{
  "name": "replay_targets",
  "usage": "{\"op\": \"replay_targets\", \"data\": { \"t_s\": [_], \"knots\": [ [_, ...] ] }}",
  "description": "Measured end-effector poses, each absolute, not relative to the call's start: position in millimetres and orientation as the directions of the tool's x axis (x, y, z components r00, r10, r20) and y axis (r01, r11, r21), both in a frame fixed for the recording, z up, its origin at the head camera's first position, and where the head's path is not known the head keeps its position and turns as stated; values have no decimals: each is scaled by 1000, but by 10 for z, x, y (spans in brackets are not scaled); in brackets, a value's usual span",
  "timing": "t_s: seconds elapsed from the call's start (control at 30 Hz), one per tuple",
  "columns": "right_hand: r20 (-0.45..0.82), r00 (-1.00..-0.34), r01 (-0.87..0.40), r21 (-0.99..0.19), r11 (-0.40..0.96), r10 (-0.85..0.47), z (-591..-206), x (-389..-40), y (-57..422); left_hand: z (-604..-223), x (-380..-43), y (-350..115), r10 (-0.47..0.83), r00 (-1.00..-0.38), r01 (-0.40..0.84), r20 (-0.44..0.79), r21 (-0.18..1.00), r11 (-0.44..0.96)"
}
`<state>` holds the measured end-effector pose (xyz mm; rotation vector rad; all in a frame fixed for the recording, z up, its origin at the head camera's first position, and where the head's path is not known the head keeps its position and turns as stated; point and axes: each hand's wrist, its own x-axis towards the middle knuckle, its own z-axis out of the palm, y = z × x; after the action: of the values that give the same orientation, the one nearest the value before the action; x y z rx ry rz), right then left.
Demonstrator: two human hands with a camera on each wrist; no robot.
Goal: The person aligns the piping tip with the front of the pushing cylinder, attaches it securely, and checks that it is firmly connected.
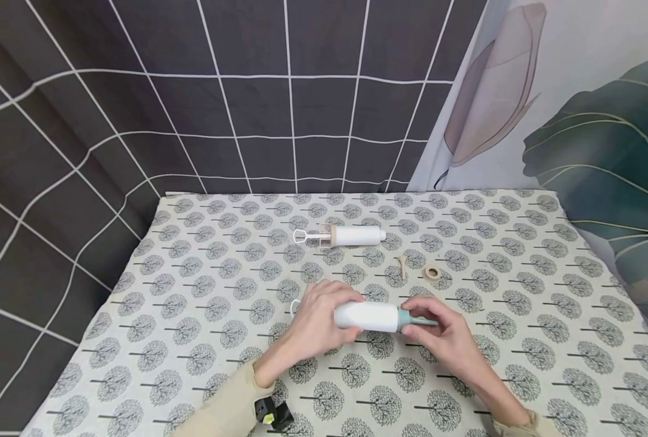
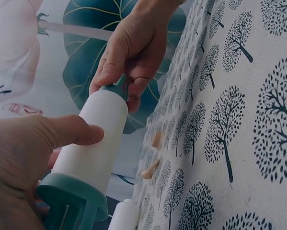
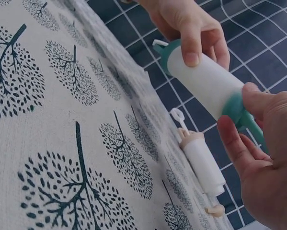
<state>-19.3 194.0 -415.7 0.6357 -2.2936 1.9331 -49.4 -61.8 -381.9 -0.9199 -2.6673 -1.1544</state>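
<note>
An icing syringe with a white barrel (image 1: 371,317) lies level between the two hands above the cloth. My left hand (image 1: 319,314) grips the barrel near its plunger end, thumb along the side in the left wrist view. Behind that hand is the green collar (image 2: 74,189). My right hand (image 1: 448,335) pinches the green cap (image 3: 234,106) at the other end with thumb and fingers. From this cap a slim green nozzle (image 1: 425,321) points right, partly hidden by the fingers.
Farther back on the tree-print cloth (image 1: 220,364) lies a second icing syringe (image 1: 356,235) with a beige collar. A small beige nozzle (image 1: 402,266) and a beige ring-shaped cap (image 1: 432,273) sit to its right. A dark gridded curtain (image 1: 252,109) hangs behind the table.
</note>
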Motion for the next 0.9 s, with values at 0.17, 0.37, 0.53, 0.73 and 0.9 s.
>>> {"op": "replay_targets", "data": {
  "t_s": [0.17,0.37,0.53,0.73,0.9],
  "knots": [
    [349,-889,-382,-923,57,-298,-4161,-190,1957,-3823,-500,-624,493,-814,563,306,626,540],
    [333,-900,-374,-921,108,-282,-4158,-184,1967,-3805,-497,-620,497,-810,569,310,617,543],
    [297,-916,-341,-930,135,-271,-4158,-188,1967,-3794,-497,-613,493,-815,562,304,624,543],
    [254,-931,-303,-938,168,-264,-4153,-185,1959,-3792,-491,-611,493,-813,567,309,612,551],
    [180,-947,-230,-958,173,-266,-4144,-174,1964,-3798,-488,-613,495,-806,579,325,608,543]
  ]
}}
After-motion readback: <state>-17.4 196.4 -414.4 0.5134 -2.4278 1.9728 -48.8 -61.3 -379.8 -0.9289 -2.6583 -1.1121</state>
